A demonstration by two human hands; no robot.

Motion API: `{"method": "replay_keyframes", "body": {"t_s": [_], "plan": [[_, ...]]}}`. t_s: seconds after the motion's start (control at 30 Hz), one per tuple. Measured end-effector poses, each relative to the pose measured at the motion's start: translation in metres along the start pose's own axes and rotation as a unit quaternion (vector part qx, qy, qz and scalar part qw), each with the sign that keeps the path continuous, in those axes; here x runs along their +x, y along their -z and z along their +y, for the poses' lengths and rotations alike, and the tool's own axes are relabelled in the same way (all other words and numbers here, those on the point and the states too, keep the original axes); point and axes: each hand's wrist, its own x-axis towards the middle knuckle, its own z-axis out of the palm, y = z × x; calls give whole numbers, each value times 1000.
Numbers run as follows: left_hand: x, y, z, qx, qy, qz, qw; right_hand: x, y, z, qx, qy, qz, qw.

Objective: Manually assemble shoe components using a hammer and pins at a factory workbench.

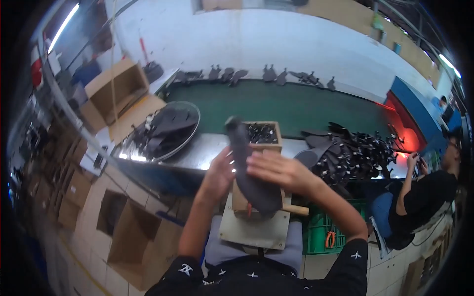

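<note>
Upright over my lap stands a dark grey, flat, paddle-shaped piece (260, 195) with a narrow top end. My left hand (218, 173) is closed at its left edge, some fingertips hidden behind it. My right hand (279, 170) lies with fingers stretched flat across the front of the piece, its thumb out of sight. Below is a light board (254, 231) across my thighs, with a block on it partly covered by the piece. A wooden handle (296, 210) sticks out to the right of that block; its other end is hidden. Just beyond my hands sits a small wooden box (276, 129) of small black parts.
A green conveyor belt (256, 103) runs ahead. Left is a round tray (198, 116) of dark pieces; right is a heap of similar pieces (340, 153). Orange-handled pliers (331, 239) lie in a green crate (316, 246). A co-worker (419, 202) sits at the right. Open cardboard boxes (140, 241) stand left.
</note>
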Motion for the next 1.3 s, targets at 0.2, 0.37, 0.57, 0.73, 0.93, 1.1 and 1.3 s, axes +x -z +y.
{"method": "replay_keyframes", "body": {"t_s": [0.2,0.37,0.57,0.73,0.93,1.1,1.3], "plan": [[-48,-16,-24,72,-5,148,986,-80,-89,-73,17,-358,-74,931],[-69,-21,-43,47,28,128,990,-127,-81,-103,57,-545,-188,815],[-39,5,-138,751,-47,157,639,-262,-101,-151,100,-584,100,799],[4,-4,-93,685,-139,188,690,-256,-75,-234,301,-715,408,481],[170,65,-90,770,-88,-34,631,-263,-80,-272,327,-759,392,405],[220,85,-92,817,-1,-129,562,-243,-92,-258,320,-752,390,424],[198,71,-72,681,-88,15,727,-240,-106,-218,290,-703,370,533]]}}
